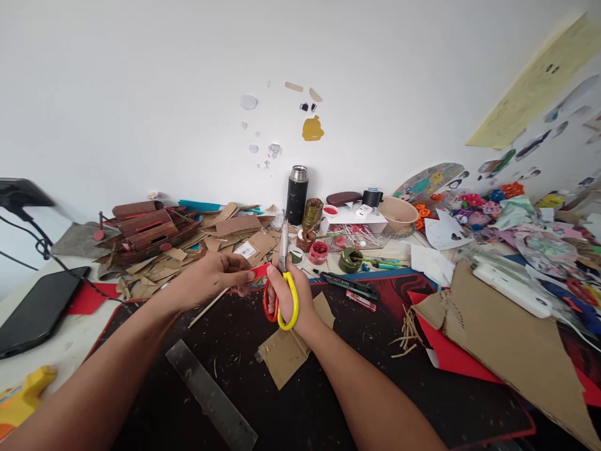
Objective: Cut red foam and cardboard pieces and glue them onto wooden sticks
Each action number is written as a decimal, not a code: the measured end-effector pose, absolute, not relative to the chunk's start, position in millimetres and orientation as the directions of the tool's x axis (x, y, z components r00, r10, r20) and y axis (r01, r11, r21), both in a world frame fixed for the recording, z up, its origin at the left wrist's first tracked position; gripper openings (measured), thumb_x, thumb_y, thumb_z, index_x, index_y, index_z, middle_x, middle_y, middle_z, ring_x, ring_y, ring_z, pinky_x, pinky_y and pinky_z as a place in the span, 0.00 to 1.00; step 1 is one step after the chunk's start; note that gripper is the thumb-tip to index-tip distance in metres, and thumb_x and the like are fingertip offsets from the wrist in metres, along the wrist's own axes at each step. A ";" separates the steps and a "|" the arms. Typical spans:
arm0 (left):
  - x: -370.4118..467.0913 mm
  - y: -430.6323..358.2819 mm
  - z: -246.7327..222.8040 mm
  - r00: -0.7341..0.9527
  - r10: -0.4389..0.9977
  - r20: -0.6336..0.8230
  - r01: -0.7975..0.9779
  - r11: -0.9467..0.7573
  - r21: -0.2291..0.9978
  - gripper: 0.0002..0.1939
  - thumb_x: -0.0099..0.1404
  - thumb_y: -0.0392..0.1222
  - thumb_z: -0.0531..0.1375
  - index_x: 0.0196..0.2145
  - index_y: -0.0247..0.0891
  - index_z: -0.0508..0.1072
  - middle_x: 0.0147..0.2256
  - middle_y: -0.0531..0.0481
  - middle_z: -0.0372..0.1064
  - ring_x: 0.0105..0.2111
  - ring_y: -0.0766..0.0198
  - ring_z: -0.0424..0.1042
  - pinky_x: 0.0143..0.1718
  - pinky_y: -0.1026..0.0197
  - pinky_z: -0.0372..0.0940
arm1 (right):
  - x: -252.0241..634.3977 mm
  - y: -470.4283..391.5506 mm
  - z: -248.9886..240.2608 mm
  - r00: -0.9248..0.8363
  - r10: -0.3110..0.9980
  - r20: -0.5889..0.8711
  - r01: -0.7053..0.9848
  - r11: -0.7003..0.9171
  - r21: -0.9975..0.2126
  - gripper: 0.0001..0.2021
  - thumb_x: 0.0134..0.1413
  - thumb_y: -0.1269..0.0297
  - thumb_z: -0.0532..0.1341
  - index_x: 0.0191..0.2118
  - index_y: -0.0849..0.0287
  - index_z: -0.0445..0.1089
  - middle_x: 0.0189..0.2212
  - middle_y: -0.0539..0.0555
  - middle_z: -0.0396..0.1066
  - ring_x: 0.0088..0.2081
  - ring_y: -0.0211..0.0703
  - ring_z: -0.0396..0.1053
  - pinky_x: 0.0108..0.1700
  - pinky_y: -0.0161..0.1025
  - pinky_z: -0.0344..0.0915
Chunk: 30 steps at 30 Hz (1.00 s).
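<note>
Between the fingertips of my left hand (pixel 223 274) is a small strip of red paper (pixel 260 270), its right end reaching to my right hand's fingers. My right hand (pixel 298 291) is closed round a pair of scissors (pixel 288 300) with one yellow and one red handle loop; the blades point up and away from me. Below the hands, a piece of brown cardboard (pixel 284 360) lies on the dark mat (pixel 366 388). A clear ruler (pixel 211 394) rests to its left, and a thin wooden stick (pixel 209 308) lies under my left hand.
Cardboard scraps (pixel 239 225) and a brown cardboard model boat (pixel 150 235) are at the back left. A black flask (pixel 297 194) stands by open paint jars (pixel 318 252). A black utility knife (pixel 350 285) lies right of my hands. A large cardboard sheet (pixel 507 338) covers the right side.
</note>
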State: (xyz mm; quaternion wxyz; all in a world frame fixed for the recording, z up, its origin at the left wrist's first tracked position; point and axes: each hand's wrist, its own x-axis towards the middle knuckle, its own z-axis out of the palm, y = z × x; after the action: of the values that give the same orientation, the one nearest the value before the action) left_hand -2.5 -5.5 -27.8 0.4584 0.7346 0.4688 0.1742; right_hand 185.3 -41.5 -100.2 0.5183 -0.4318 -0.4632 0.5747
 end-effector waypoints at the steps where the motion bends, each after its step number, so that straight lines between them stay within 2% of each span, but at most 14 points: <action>1: -3.0 -5.2 -27.7 0.499 0.848 -0.176 0.520 -0.131 0.844 0.28 0.63 0.72 0.64 0.31 0.42 0.79 0.30 0.48 0.82 0.33 0.53 0.80 0.42 0.55 0.73 | 185.7 -41.5 -99.4 -0.087 0.996 -0.017 -0.196 -0.034 -0.980 0.22 0.61 0.39 0.64 0.36 0.52 0.62 0.14 0.38 0.61 0.11 0.36 0.60 0.13 0.30 0.58; 4: -6.3 -4.2 -26.7 0.484 0.855 -0.186 0.480 -0.082 0.874 0.32 0.60 0.77 0.64 0.33 0.42 0.80 0.30 0.46 0.83 0.33 0.50 0.81 0.42 0.51 0.76 | 187.0 -41.4 -97.1 -0.085 0.996 -0.010 -0.208 -0.028 -0.978 0.22 0.61 0.39 0.64 0.37 0.52 0.63 0.14 0.39 0.61 0.11 0.35 0.60 0.13 0.30 0.59; 8: -11.8 -2.9 -26.4 0.451 0.878 -0.162 0.426 -0.053 0.903 0.37 0.60 0.82 0.61 0.30 0.40 0.80 0.30 0.42 0.83 0.34 0.49 0.82 0.43 0.50 0.78 | 188.5 -41.6 -95.3 -0.094 0.995 0.015 -0.229 -0.007 -0.973 0.22 0.62 0.39 0.65 0.37 0.53 0.63 0.14 0.39 0.61 0.12 0.36 0.61 0.14 0.31 0.60; 19: -10.4 -0.3 -26.7 0.505 0.832 -0.231 0.479 -0.048 0.876 0.30 0.58 0.74 0.68 0.31 0.42 0.80 0.30 0.45 0.84 0.33 0.50 0.82 0.42 0.50 0.77 | 185.7 -41.8 -96.4 -0.098 0.995 -0.007 -0.205 -0.027 -0.978 0.20 0.62 0.40 0.64 0.38 0.53 0.63 0.14 0.38 0.61 0.12 0.35 0.60 0.13 0.29 0.59; 30: -9.8 0.0 -27.2 0.496 0.842 -0.211 0.504 -0.082 0.860 0.27 0.59 0.70 0.69 0.28 0.42 0.79 0.27 0.47 0.82 0.30 0.52 0.79 0.39 0.54 0.75 | 186.3 -41.4 -98.4 -0.092 0.996 -0.011 -0.216 -0.030 -0.976 0.21 0.61 0.39 0.65 0.36 0.53 0.62 0.14 0.39 0.61 0.11 0.35 0.60 0.13 0.29 0.59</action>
State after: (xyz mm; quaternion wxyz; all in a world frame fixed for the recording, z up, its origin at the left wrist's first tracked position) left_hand -9.8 0.0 -27.2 0.4871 0.7147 0.4710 0.1735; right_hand 186.3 -41.4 -98.4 0.5233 -0.4246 -0.4592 0.5787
